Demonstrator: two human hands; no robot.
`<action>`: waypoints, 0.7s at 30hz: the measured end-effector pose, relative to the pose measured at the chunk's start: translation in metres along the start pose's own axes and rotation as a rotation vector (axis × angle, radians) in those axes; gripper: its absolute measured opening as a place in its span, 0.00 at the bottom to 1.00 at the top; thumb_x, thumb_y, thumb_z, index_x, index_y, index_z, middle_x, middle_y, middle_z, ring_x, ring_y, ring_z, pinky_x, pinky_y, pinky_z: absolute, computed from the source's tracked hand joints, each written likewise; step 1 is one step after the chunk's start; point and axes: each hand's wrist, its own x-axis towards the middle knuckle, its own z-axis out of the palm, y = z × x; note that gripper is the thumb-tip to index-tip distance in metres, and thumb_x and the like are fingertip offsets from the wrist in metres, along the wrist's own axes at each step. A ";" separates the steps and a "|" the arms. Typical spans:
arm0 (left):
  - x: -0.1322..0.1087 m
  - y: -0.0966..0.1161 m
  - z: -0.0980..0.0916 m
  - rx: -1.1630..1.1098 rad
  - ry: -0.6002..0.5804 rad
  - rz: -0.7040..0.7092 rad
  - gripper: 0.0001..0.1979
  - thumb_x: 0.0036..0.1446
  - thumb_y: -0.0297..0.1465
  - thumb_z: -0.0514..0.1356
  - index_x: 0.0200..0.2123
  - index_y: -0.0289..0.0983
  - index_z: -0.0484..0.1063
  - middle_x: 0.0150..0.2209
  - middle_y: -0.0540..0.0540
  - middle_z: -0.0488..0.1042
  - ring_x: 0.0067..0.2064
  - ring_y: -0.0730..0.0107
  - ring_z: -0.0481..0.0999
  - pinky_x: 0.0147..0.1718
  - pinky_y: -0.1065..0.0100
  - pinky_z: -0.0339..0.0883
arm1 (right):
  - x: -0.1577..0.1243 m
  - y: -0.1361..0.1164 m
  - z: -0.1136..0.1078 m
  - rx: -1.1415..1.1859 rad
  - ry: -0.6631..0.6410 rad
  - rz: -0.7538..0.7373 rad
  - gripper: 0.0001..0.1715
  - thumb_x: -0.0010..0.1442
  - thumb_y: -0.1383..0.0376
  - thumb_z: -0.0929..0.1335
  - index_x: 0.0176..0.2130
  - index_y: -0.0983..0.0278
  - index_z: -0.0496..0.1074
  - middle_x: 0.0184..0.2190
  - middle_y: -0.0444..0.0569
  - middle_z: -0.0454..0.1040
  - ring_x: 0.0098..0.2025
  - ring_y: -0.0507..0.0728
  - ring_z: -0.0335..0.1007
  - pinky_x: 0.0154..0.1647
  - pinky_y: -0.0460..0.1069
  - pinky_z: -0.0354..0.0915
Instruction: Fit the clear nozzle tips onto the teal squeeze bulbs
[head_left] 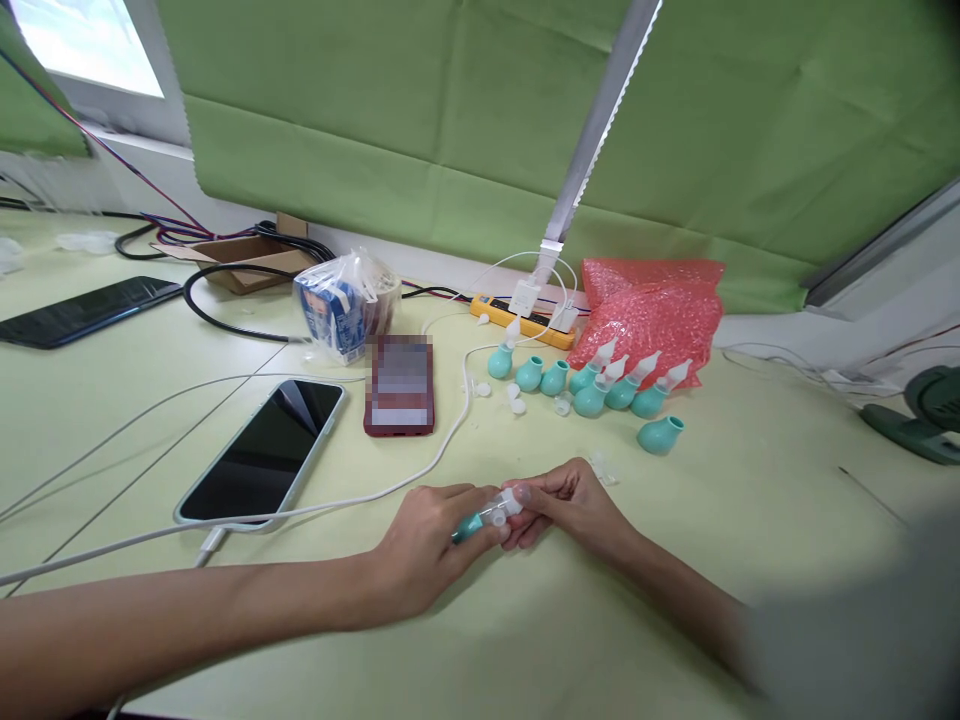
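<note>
Between my two hands is a teal bulb aspirator with a clear tube section and a white tip. My left hand wraps round its teal bulb, which is mostly hidden by the fingers. With thumb and fingers closed, my right hand pinches the white tip end. Beyond the hands stand several teal bulbs with translucent nozzles, such as this one. Bare bulbs without nozzles are there too, one lying tilted on the right. Small white caps lie scattered near them.
A red bubble-wrap bag and a yellow power strip sit at the back. To the left are a phone, a dark red phone and a wrapped blue box. A white cable crosses the table. A green stand is far right.
</note>
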 end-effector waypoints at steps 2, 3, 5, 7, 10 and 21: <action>0.001 0.001 -0.001 -0.093 0.016 -0.019 0.11 0.57 0.34 0.49 0.34 0.35 0.68 0.28 0.49 0.69 0.27 0.75 0.66 0.26 0.75 0.56 | -0.001 0.003 0.005 0.021 0.062 -0.035 0.18 0.49 0.58 0.67 0.35 0.70 0.74 0.21 0.52 0.75 0.23 0.54 0.72 0.24 0.47 0.71; 0.001 0.002 -0.002 -0.145 0.014 -0.021 0.11 0.57 0.34 0.49 0.33 0.35 0.68 0.28 0.50 0.69 0.28 0.75 0.66 0.27 0.75 0.56 | -0.001 0.003 0.007 0.027 0.086 -0.054 0.18 0.49 0.57 0.67 0.34 0.70 0.74 0.20 0.51 0.75 0.22 0.54 0.72 0.24 0.46 0.70; 0.003 0.004 -0.004 -0.253 -0.012 -0.028 0.12 0.57 0.34 0.49 0.31 0.35 0.68 0.27 0.51 0.69 0.28 0.76 0.66 0.28 0.75 0.56 | -0.001 0.004 0.010 0.032 0.129 -0.079 0.18 0.49 0.56 0.67 0.30 0.70 0.75 0.19 0.51 0.74 0.20 0.53 0.71 0.21 0.46 0.69; 0.005 0.007 -0.007 -0.354 -0.047 -0.048 0.13 0.57 0.35 0.48 0.29 0.34 0.68 0.25 0.52 0.68 0.26 0.77 0.64 0.27 0.76 0.56 | -0.001 0.004 0.010 0.031 0.162 -0.081 0.19 0.49 0.56 0.67 0.26 0.70 0.75 0.17 0.51 0.73 0.18 0.53 0.70 0.18 0.45 0.68; 0.009 0.009 -0.010 -0.486 -0.111 -0.082 0.17 0.57 0.36 0.47 0.25 0.32 0.67 0.21 0.52 0.65 0.23 0.79 0.60 0.24 0.76 0.54 | 0.000 0.003 0.007 0.047 0.163 -0.079 0.18 0.48 0.56 0.67 0.26 0.70 0.75 0.16 0.50 0.72 0.16 0.51 0.67 0.16 0.44 0.65; 0.007 0.008 -0.013 -0.474 -0.224 -0.011 0.18 0.58 0.37 0.44 0.29 0.32 0.67 0.23 0.50 0.66 0.25 0.78 0.63 0.25 0.77 0.57 | -0.010 0.002 0.016 -0.115 0.135 -0.197 0.14 0.48 0.58 0.67 0.28 0.68 0.74 0.16 0.44 0.65 0.15 0.48 0.59 0.14 0.44 0.60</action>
